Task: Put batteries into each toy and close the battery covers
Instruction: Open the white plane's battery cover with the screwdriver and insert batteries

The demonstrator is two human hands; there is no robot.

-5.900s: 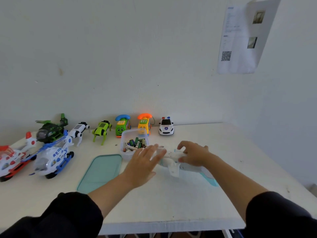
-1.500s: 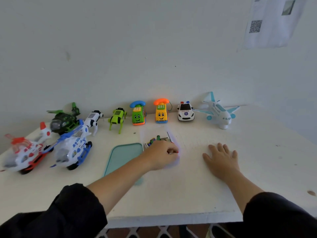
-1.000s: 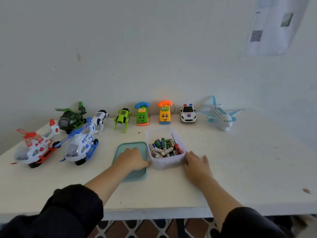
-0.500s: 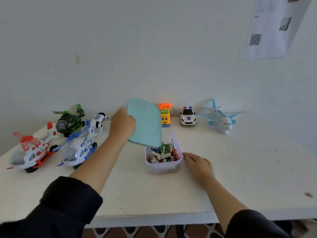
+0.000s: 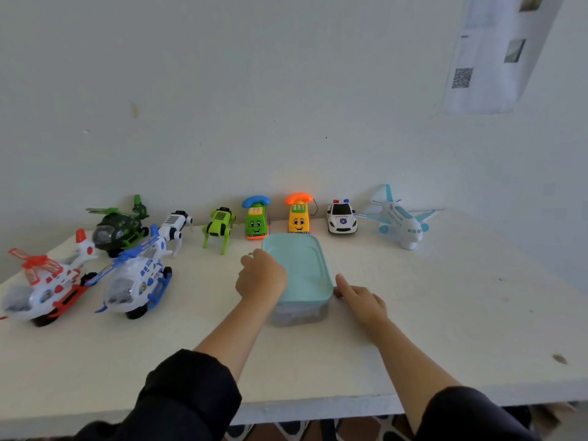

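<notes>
Head view showed nine toys in a row on the white table (image 5: 445,329). From the left stood three helicopters: red-and-white (image 5: 44,286), dark green (image 5: 119,227), blue-and-white (image 5: 136,281). Then two robot dogs, white (image 5: 175,226) and green (image 5: 219,226); two face phones, green (image 5: 256,219) and yellow (image 5: 298,218); one police car (image 5: 341,216); one airplane (image 5: 399,219). The left hand (image 5: 261,276) gripped the teal lid (image 5: 302,268) on the one battery box (image 5: 299,313); the right hand (image 5: 361,297), fingers relaxed, touched its side.
</notes>
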